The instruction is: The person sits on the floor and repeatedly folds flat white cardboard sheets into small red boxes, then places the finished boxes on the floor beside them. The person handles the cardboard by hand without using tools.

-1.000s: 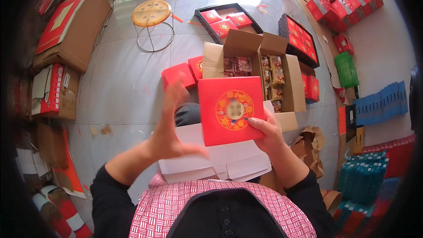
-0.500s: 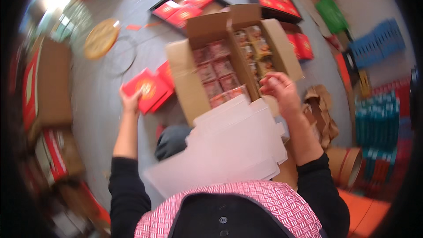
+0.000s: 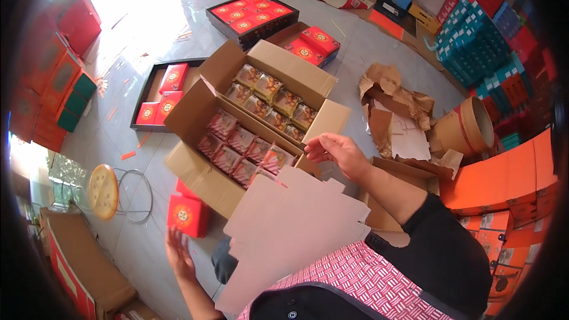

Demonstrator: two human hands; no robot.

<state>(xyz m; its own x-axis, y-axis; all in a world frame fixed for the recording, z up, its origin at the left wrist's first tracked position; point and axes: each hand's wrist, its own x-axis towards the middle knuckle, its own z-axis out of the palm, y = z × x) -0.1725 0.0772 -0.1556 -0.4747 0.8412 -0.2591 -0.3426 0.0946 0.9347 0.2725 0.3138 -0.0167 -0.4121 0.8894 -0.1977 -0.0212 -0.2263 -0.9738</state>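
Note:
My left hand (image 3: 179,255) has its fingers stretched out and holds nothing. Just beyond it stand red square gift boxes (image 3: 186,216) on the floor, against the side of a large brown carton (image 3: 204,169). The carton has a divider: one compartment holds pink-wrapped packets (image 3: 240,148), the other clear-wrapped packets (image 3: 267,86) with brown and yellow contents. Over the near right corner of the carton hovers my right hand (image 3: 336,151), its fingers loosely bent and apart, with nothing visible in them. An unfolded pale cardboard blank (image 3: 296,219) lies across my lap and overlaps the carton's near edge.
Black trays (image 3: 142,121) with red boxes stand beyond the carton. Left is a round yellow stool seat (image 3: 104,192). At right are crumpled brown paper (image 3: 394,92), a cardboard drum (image 3: 468,127), orange boxes (image 3: 498,172) and teal crates (image 3: 474,35). Paper strips litter the floor.
My left hand has let go of the red boxes, which now stand on the floor beside the carton, and drawn back toward me. The view has turned; my right hand stays near the carton.

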